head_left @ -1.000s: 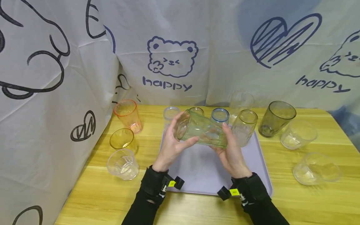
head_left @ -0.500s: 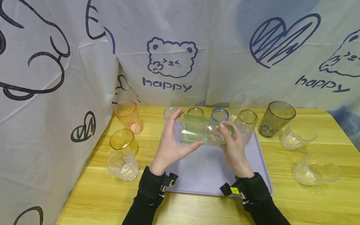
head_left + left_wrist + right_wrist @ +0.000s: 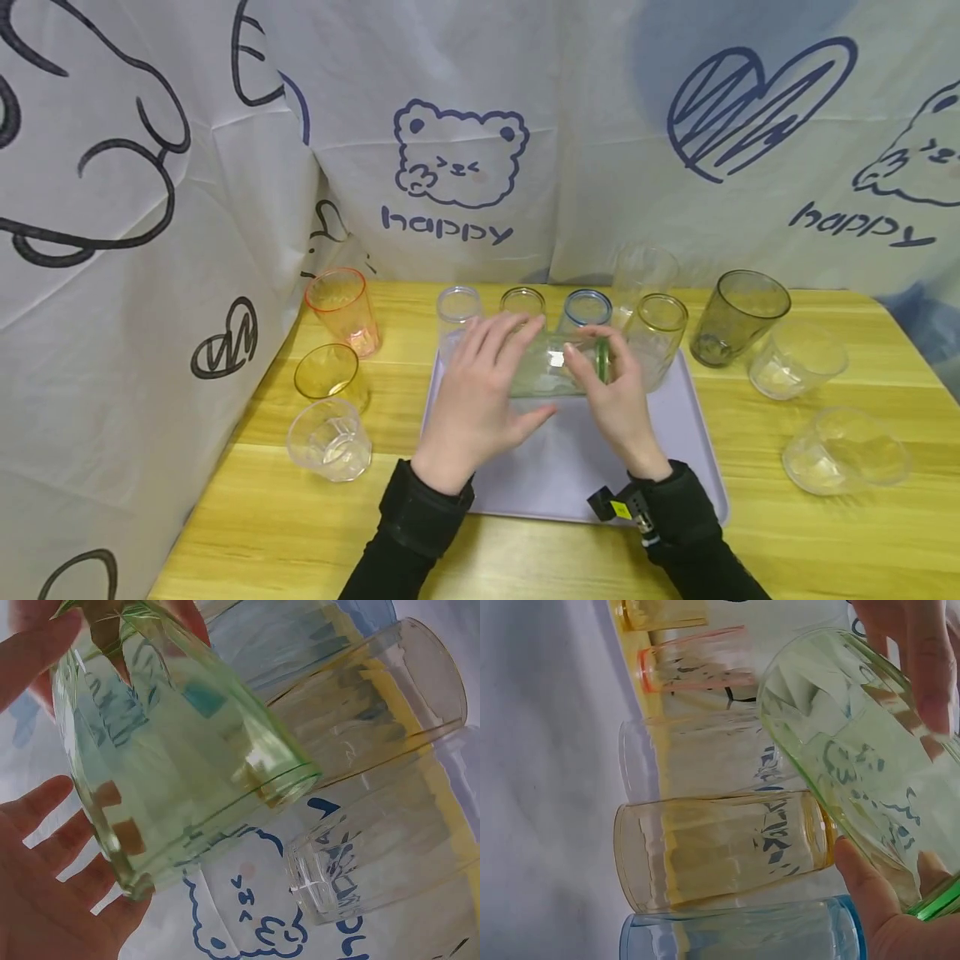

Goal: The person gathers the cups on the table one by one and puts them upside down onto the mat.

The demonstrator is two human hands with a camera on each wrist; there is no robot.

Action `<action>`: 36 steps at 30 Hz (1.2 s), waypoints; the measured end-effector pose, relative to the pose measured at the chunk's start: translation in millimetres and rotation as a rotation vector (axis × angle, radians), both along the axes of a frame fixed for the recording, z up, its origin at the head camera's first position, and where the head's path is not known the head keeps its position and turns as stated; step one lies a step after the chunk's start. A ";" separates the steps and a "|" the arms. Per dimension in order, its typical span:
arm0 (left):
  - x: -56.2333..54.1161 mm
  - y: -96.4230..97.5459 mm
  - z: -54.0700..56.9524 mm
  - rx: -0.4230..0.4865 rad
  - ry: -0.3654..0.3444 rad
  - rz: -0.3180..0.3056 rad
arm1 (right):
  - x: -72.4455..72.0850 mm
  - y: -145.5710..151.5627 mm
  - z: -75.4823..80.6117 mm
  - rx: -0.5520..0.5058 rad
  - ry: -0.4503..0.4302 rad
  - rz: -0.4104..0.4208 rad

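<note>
A green see-through drinking glass lies sideways in the air over the lilac tray. My right hand grips its right end, thumb on the near side and fingers around the far side. My left hand is at the glass's other end, fingers extended and thumb spread away. In the left wrist view, the left fingertips lie along the edge of the green glass. Behind it, upside-down glasses line the tray's far part: a clear one, an amber one, a blue one and a yellowish one.
On the left stand an orange-rimmed glass, a yellow glass and a clear glass. To the right are a grey glass and two clear glasses. A tall clear glass stands near the cloth backdrop.
The green glass has turned, so its mouth no longer shows in the head view. My right hand has shifted onto its right end, while the left has rolled over with its back upward.
</note>
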State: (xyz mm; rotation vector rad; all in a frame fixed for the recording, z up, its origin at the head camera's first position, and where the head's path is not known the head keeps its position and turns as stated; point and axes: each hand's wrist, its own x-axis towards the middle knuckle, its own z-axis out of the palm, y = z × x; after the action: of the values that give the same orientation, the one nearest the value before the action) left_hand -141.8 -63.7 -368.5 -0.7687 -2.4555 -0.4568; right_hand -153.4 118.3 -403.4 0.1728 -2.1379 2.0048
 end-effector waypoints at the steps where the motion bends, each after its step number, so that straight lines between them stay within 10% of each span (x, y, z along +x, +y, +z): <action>1: 0.3 1.2 -0.4 -0.020 0.006 0.009 | 0.4 -0.2 -0.2 0.019 0.012 0.002; 36: -4.3 4.0 -18.8 -0.105 -0.153 0.083 | 5.8 -6.3 -5.2 0.220 0.164 0.082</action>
State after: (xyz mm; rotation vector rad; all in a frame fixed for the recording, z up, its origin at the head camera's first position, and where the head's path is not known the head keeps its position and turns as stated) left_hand -146.1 -59.7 -387.3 -0.6932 -2.6605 -0.3703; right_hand -147.6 112.0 -408.6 0.4491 -2.2729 1.7244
